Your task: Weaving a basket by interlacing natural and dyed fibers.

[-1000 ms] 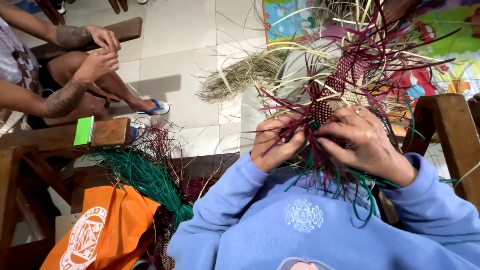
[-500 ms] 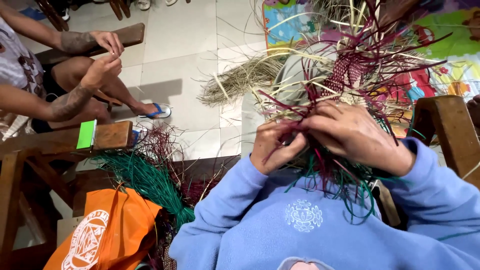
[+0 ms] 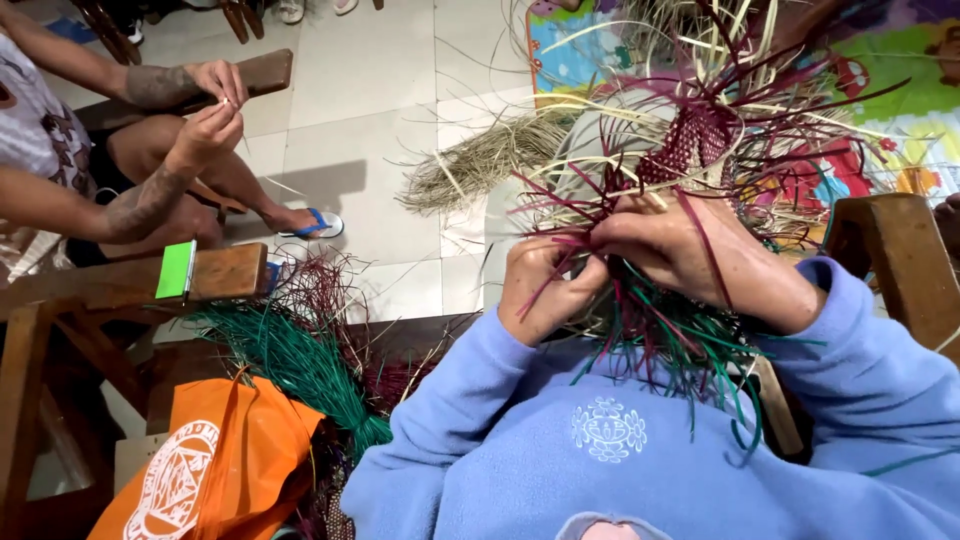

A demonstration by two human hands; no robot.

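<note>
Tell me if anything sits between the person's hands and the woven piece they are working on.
Nothing visible does. The left hand and right hand are both already on the dark red and green woven piece, fingers closed on its strands. Only its own loose strands hang across the hands and blue sleeves.

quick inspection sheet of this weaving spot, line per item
surface: pale tiled floor, dry straw pile lying on it
job's things: maroon woven piece with loose maroon, green and natural strands
clutter: green strand bundle, orange bag, green card on wooden bench
grips: left hand and right hand both pinching strands of the piece
cables: nothing seen
surroundings: second person's hands at left, colourful mat at right
</note>
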